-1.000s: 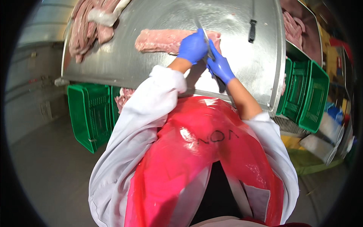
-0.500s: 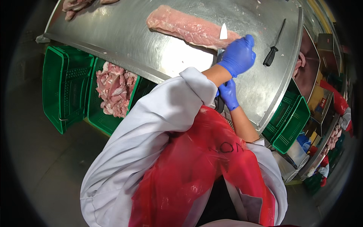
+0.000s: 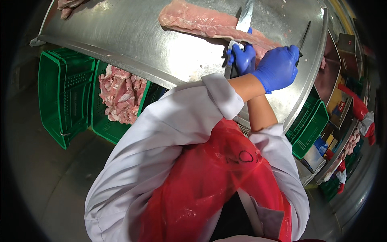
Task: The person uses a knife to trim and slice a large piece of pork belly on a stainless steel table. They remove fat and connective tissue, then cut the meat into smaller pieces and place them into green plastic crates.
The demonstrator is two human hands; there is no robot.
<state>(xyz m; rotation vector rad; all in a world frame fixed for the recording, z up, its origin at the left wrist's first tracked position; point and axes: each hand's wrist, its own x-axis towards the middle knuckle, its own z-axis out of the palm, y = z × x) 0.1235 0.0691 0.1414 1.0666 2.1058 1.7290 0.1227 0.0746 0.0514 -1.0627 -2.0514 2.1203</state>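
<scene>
Starting at the fingertips, we record the left hand (image 3: 277, 69), blue-gloved, curled into a fist over the right end of a pale strip of meat (image 3: 260, 39); we cannot see how the fingertips meet beneath it. The right hand (image 3: 244, 59), gloved alike, is wrapped about the dark handle of a knife (image 3: 245, 18), its fingers bent; a blue fingertip shows beyond the strip, beside the blade. We see the blade on both sides of the strip, passing under it and pointing away from us. The strip runs along the near edge of a long pink loin (image 3: 197, 18), which lies on the steel table (image 3: 133, 44) to the left of both hands. The left forearm crosses over the right. Just beyond the left fist we note a sharpening steel (image 3: 305, 37), its handle partly hidden. Further out, at upper left, more meat (image 3: 69, 5) rests on the table; below the table's edge a green crate (image 3: 107, 132) holds pink trimmings (image 3: 121, 94), with another crate (image 3: 60, 97) beside it. Nearest us: white sleeves (image 3: 161, 125) and a red apron (image 3: 193, 177).
</scene>
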